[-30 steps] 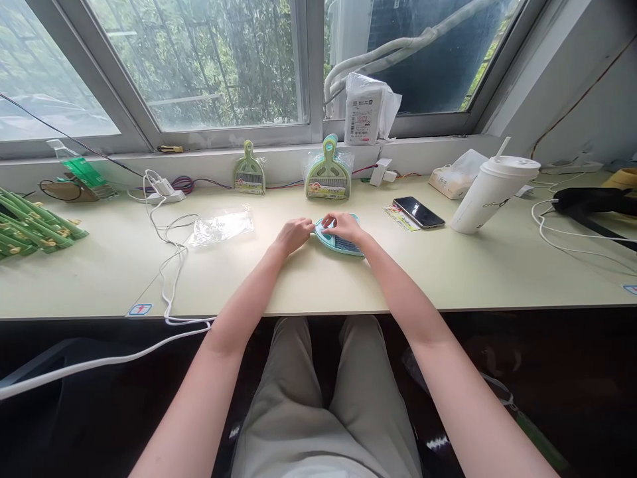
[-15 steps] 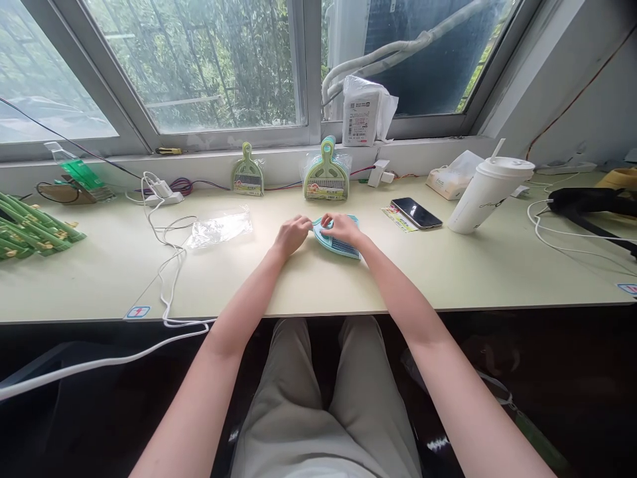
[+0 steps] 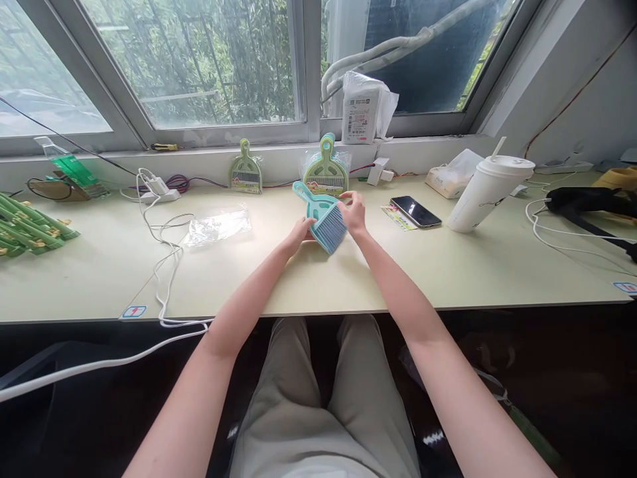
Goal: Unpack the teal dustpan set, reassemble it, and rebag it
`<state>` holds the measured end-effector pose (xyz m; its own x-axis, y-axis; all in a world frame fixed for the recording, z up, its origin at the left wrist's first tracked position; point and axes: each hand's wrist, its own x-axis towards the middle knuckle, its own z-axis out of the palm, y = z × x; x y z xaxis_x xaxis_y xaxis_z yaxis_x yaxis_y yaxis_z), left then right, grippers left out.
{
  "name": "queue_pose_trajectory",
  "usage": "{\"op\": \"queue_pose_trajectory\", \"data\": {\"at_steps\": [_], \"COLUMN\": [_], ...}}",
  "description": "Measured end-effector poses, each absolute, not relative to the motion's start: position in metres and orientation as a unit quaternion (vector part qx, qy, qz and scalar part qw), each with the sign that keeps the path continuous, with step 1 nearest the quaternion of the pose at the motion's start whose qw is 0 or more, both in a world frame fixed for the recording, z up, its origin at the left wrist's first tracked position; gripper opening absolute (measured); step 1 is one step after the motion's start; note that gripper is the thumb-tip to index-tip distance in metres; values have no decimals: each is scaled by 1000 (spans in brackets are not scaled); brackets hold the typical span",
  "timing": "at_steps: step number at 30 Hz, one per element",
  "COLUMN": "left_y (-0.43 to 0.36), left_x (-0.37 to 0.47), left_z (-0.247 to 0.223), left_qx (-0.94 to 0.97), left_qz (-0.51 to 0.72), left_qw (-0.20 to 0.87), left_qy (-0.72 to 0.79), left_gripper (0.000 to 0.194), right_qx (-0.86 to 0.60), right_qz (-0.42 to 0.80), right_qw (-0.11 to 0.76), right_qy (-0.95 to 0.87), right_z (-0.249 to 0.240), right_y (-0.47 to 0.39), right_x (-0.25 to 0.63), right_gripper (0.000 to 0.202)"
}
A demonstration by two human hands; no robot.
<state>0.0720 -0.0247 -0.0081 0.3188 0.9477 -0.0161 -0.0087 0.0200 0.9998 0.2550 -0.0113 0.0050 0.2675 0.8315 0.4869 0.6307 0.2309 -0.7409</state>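
both hands on the small teal brush (image 3: 322,219) — left hand (image 3: 300,234) pinches its lower left edge, right hand (image 3: 353,212) grips the right side of the bristles. brush is tilted up off the desk (image 3: 348,279), handle pointing up-left. just behind it a bagged green dustpan set (image 3: 326,172) leans at the sill; phone (image 3: 415,211) and lidded cup (image 3: 485,194) to the right, clear plastic bag (image 3: 219,226) to the left.

Small packing workstation at window: long desk (image 3: 448,279), bagged mini dustpan sets (image 3: 326,174), chargers (image 3: 158,189), labelled parcel (image 3: 359,116) upper centre.
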Motion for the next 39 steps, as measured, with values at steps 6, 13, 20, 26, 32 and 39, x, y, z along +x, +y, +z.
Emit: {"op": "queue_pose_trajectory", "data": {"at_steps": [6,13,20,26,32,39], "left_y": [-14,-9,3,7,5,-1], "left_x": [57,44,31,27,28,35], "left_z": [-8,-4,-8,-11,-13,-11], "left_qx": [507,463,413,400,417,439], "left_qz": [478,537,571,576,567,529], "left_qw": [553,525,519,515,523,549], "left_qy": [457,471,484,493,481,476], "left_gripper": [33,26,22,22,24,33], "right_qx": [-813,-612,-594,-652,-680,-643], "right_qz": [31,156,120,121,116,172], "right_qw": [328,314,252,185,173,376], "right_qy": [-480,-708,-754,-725,-703,-645], "right_z": [-21,-23,-18,-25,-25,-13], "right_y": [-2,2,-6,0,2,-2], "right_x": [331,308,286,286,286,282], "right_gripper": [49,31,38,67,45,29]}}
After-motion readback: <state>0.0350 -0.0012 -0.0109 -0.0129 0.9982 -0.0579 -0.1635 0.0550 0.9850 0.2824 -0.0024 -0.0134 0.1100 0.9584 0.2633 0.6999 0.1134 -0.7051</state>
